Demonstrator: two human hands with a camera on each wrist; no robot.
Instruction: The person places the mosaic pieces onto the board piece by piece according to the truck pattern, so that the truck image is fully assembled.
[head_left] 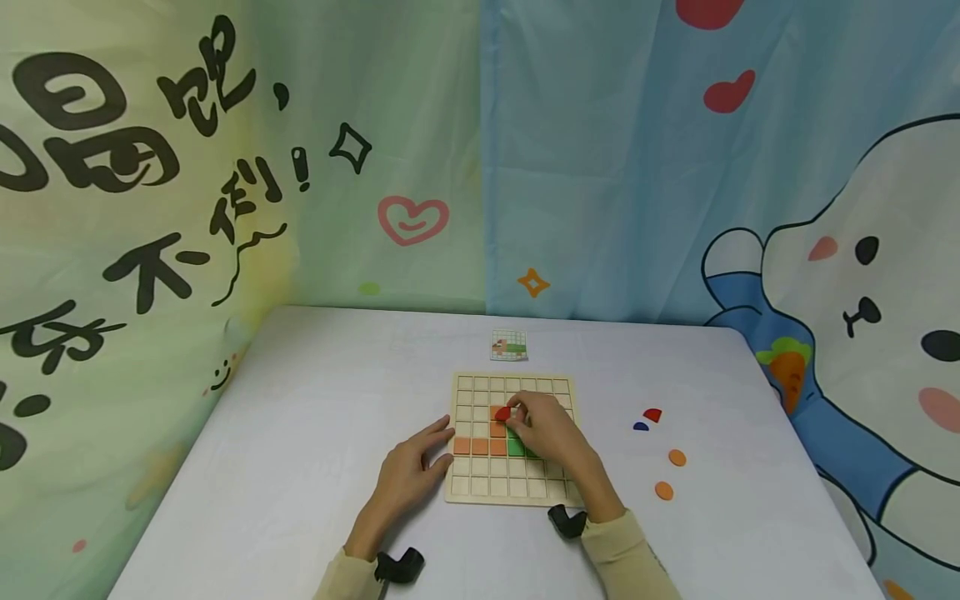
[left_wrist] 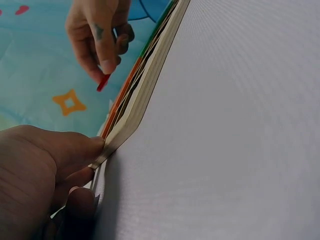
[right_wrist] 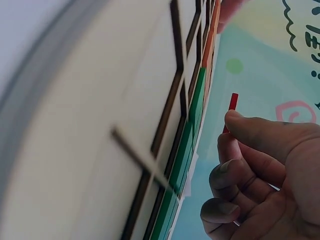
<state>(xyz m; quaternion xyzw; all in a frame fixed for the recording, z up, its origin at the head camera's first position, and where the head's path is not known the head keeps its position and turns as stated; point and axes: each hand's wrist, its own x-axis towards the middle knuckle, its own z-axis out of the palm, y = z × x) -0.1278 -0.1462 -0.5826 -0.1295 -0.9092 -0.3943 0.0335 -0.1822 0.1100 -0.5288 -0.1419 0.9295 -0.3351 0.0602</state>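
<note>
A square wooden grid board (head_left: 480, 492) lies on the white table, with several orange squares (head_left: 480, 447) and green squares (head_left: 516, 447) in its cells. Over the upper middle of the board, my right hand (head_left: 546, 427) pinches a small red piece (head_left: 502, 413) with curved edge between thumb and fingertips. The right wrist view shows this red piece (right_wrist: 233, 102) edge-on, apart from the board. My left hand (head_left: 408, 472) rests at the board's left edge, its thumb and fingers spread along it. In the left wrist view the thumb (left_wrist: 82, 145) touches the board's corner.
Right of the board lie a red quarter-round piece (head_left: 652, 415), a blue half-round piece (head_left: 641, 427) and two orange discs (head_left: 677, 457). A small picture card (head_left: 509, 345) with a grid pattern lies behind the board. Printed curtains (head_left: 570, 167) hang behind the table.
</note>
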